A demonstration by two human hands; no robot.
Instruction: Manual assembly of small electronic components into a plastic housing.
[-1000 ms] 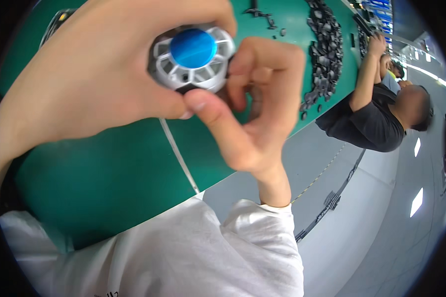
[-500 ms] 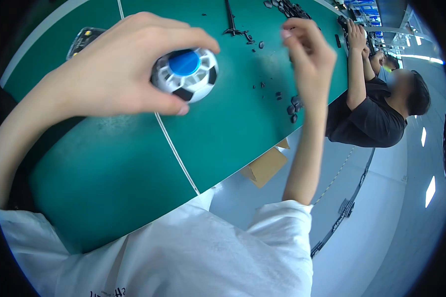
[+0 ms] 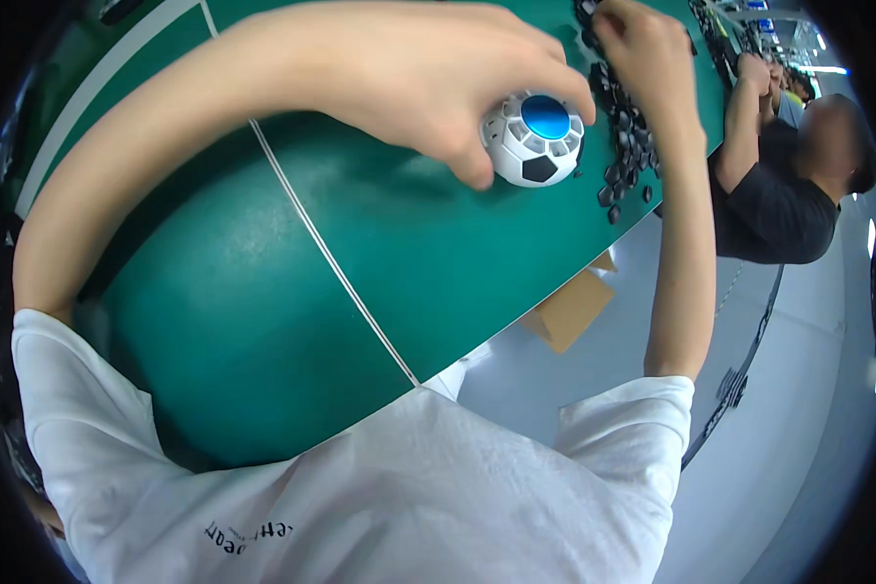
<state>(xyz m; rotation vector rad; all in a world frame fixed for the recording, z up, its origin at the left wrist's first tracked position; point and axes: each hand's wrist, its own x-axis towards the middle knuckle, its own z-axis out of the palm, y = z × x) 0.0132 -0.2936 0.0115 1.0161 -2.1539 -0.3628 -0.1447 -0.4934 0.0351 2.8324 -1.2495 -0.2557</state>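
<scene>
My left hand (image 3: 457, 78) reaches across the green table and is closed around a small ball-shaped object (image 3: 518, 161). It is white with black patches like a soccer ball, with a shiny blue disc on top ringed by silvery segments. My thumb is on its left side and a finger curls round the far right. Farther right, my right hand (image 3: 652, 54) is over a spread of small black pieces (image 3: 628, 146), its fingers bent together at the fingertips. Whatever those fingers hold, if anything, is too small or hidden to make out.
A green table (image 3: 360, 243) with a white double line (image 3: 311, 229) lies under my arms. Cardboard boxes (image 3: 574, 310) stand on the floor past its near edge. At the right, a person in a black shirt (image 3: 779, 200) works at the same table.
My left hand has carried the ball-shaped object to the right, closer to the black pieces. My right hand has moved away and to the right, over the pieces.
</scene>
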